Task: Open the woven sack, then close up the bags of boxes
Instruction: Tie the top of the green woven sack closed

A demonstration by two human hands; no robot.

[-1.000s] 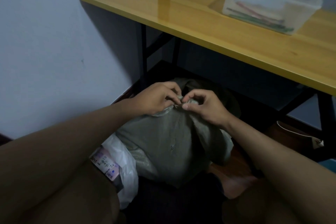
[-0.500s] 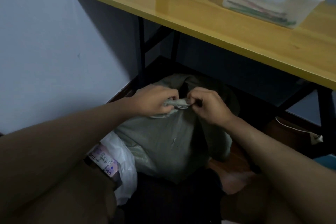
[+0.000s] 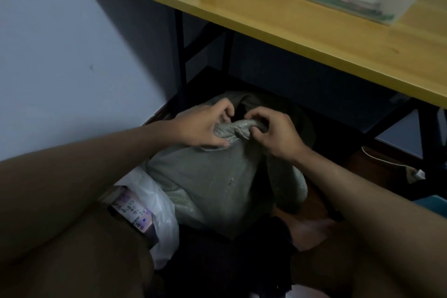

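White plastic bag [image 3: 154, 203] lies at lower left with a labelled box [image 3: 134, 213] showing in its mouth, touching the woven sack [image 3: 208, 176] on the floor under the table [image 3: 278, 31]. Left hand [image 3: 200, 126] grips the sack's bunched neck, fingers curled round it. Right hand [image 3: 275, 133] pinches the same twisted neck from the other side. Judgement: the weave is soft, crinkly and likely slippery; the full body looks heavy. Best hold is the gathered neck.
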